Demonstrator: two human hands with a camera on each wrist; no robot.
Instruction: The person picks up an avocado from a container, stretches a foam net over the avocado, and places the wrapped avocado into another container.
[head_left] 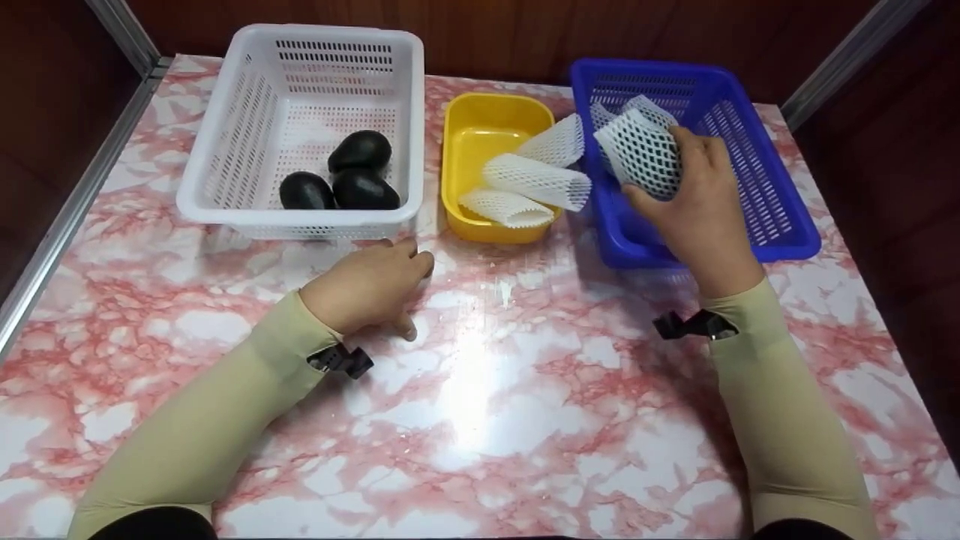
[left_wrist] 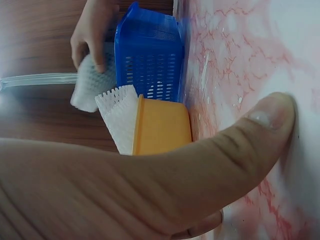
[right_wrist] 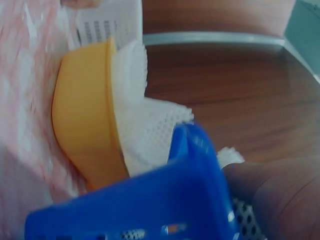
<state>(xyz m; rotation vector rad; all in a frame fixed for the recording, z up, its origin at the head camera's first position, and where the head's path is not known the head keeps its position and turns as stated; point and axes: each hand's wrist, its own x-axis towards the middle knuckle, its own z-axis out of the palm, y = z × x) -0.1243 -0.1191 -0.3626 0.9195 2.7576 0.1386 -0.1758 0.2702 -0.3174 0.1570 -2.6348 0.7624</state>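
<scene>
Above the blue basket, at the right of the table, we find the right hand with thumb and fingers curled round a netted item — a white mesh sleeve with something dark showing through its openings. From the left wrist view, we see this item held at about the height of the basket's rim; more white netting shows just behind it, though we cannot tell how far down that netting sits. Just beside the blue basket we note the yellow container, in which three hollow white net sleeves lie tilted, two of them reaching over its right edge. Farther left we observe the white basket, holding three dark oval fruits grouped near its front right corner. Before this basket we locate the left hand, palm down and low over the marbled surface, its grip wide and holding nothing — thumb set apart from the loosely bent fingers. On both forearms we distinguish pale tan sleeves, each with a black wrist mount at the cuff.
</scene>
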